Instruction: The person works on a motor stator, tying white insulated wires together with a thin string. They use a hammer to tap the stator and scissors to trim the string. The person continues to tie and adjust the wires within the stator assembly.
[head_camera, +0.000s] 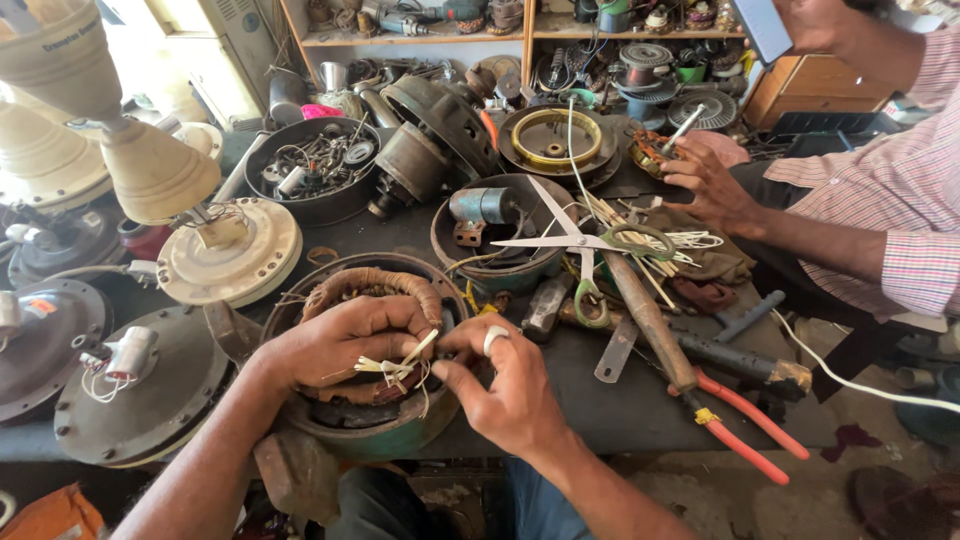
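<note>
Basically, head view only: left hand (345, 345) is clamped over the copper stator winding (372, 285) sitting in a green-rimmed motor housing (385, 440) at the near table edge, thumb and fingers pressed onto the coil. Right hand (500, 385) has its fingers pinched together on the pale lead wires (395, 368) sticking out of the winding, just below the left hand. Step in hand looks like sorting or tying the winding leads; next move would need a steady pinch on the thin strands and the coil kept from shifting, as a judgement.

Counts: one pair of scissors (580, 245) lying open across a bowl, one pair of orange-handled pliers (745, 425), one hammer (645, 315), one capacitor (130, 352) on a grey fan cover at left. One other person's hand (705, 180) rests on the table at right, checked sleeve, well apart from the winding
</note>
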